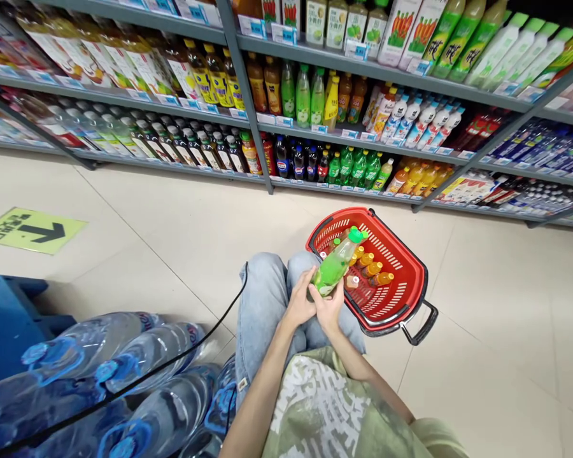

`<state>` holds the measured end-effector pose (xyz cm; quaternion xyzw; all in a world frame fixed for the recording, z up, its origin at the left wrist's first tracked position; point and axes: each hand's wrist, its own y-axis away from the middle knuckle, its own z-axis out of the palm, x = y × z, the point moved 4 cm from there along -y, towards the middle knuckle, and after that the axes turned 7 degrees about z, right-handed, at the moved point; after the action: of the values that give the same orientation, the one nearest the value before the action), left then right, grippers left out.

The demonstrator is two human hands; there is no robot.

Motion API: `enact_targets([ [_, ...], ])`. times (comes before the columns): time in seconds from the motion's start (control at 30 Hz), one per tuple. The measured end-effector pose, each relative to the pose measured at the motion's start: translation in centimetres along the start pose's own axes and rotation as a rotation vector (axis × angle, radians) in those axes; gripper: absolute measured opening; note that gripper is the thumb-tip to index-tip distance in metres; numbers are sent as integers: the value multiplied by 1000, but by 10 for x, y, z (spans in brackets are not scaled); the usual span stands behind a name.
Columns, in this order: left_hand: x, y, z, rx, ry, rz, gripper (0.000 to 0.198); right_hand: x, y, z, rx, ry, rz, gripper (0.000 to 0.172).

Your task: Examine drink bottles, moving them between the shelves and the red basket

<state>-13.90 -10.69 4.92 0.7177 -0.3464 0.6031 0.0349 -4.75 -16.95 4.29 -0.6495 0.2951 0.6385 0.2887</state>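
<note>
A green-labelled drink bottle [332, 270] with a green cap is tilted up and to the right above my knees. My left hand [300, 299] is closed around its lower left side. On the other side my right hand [329, 304] grips the bottle's base. Just beyond the bottle, a red shopping basket [401, 264] with a black rim and handle stands on the floor. Inside it are several orange drink bottles [368, 259] with yellow caps, and a few other bottles partly hidden behind the one I hold.
Grey shelves [386, 67] filled with drink bottles and cartons run across the far side. Large water bottles [167, 407] with blue handles stand at my left, near a blue plastic object [9, 318]. A black cable [172, 353] crosses over them. A yellow arrow sign [33, 230] lies on the floor.
</note>
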Motion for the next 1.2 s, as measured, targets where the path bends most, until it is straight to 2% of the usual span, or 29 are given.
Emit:
enact_targets([
  [0.13,-4,1,-3,10,53,-34,96,3,1,-1,-18,58,-19,92],
  [0.33,-2,7,-7,97,313,-168,97,0,3,0,-180,144,-129,64],
  [0.43,5,5,-9,147,372,-184,99,-2,2,4,-239,143,-136,58],
  [0.63,12,-1,-7,115,341,-196,106,-2,-2,4,-190,103,-99,59],
  [0.8,8,-1,-7,150,331,-203,107,2,-5,4,-164,84,-53,59],
  [1.0,-2,3,-7,201,376,-243,99,-1,-4,5,-184,73,-18,59],
  [1.1,-9,4,-7,279,396,-273,87,-5,-2,4,-193,125,-64,57],
  [1.2,-15,4,-7,357,457,-286,78,-8,2,3,-263,177,-142,55],
])
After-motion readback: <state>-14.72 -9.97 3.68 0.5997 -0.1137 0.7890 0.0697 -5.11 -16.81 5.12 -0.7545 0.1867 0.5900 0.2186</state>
